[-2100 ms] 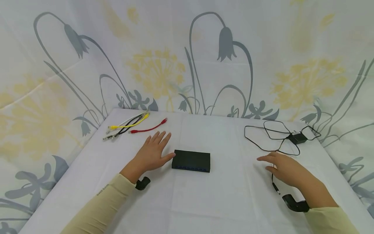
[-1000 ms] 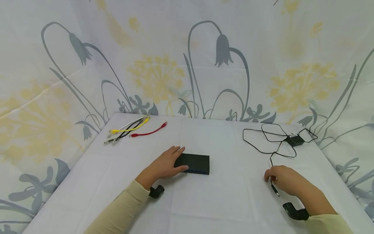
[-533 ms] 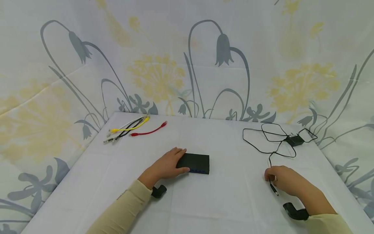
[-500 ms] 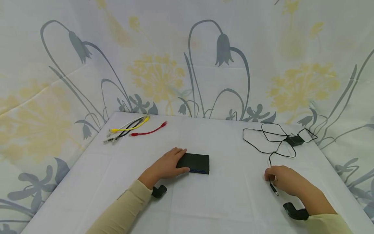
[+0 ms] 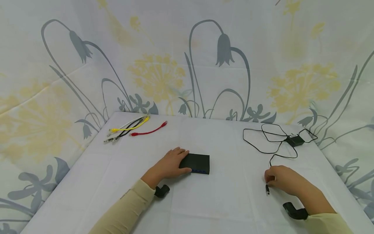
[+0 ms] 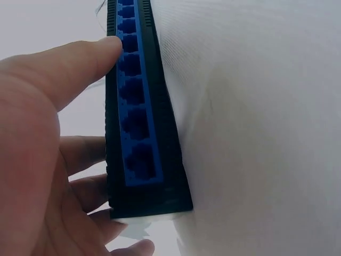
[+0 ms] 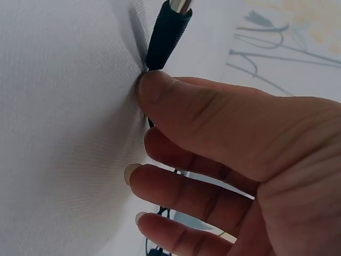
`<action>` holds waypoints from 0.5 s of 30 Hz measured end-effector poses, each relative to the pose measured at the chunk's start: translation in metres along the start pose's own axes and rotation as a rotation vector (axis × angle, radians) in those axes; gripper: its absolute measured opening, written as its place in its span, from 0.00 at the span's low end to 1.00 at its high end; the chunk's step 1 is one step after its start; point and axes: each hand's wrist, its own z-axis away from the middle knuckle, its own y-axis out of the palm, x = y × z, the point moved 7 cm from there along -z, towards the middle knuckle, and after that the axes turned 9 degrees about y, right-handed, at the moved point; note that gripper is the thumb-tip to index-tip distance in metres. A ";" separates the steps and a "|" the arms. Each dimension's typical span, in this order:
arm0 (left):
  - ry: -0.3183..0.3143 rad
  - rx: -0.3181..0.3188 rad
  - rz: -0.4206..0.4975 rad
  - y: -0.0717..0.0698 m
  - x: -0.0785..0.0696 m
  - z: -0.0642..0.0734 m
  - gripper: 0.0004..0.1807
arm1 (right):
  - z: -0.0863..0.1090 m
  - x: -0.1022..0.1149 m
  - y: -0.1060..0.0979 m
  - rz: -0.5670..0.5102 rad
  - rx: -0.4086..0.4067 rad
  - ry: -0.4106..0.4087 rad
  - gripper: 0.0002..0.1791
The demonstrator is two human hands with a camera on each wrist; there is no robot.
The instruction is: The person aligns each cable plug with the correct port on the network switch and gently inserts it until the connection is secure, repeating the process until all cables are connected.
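Observation:
A flat black network switch [image 5: 198,163] with a row of blue ports lies mid-table. My left hand [image 5: 170,164] grips its left end, thumb against the port side and fingers over the far side. In the left wrist view the thumb tip rests at one port of the switch [image 6: 141,112]. To the right, my right hand [image 5: 281,177] pinches a thin black power cable just behind its barrel plug [image 5: 267,189]. The right wrist view shows the plug [image 7: 169,34] pointing away from thumb and forefinger, close over the cloth.
The cable loops back to a black power adapter [image 5: 295,140] at the far right. At the far left lie a red network cable [image 5: 149,132] and several others, including a yellow one [image 5: 131,128]. A white cloth [image 5: 222,201] covers the table, with a flowered curtain [image 5: 175,65] behind.
The left hand came down from beside the switch and took hold of its left end. My right hand closed on the power cable, then shifted its pinch nearer the plug.

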 end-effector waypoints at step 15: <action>0.006 0.001 0.038 -0.001 -0.005 -0.002 0.42 | 0.001 0.014 0.003 0.052 0.015 -0.113 0.11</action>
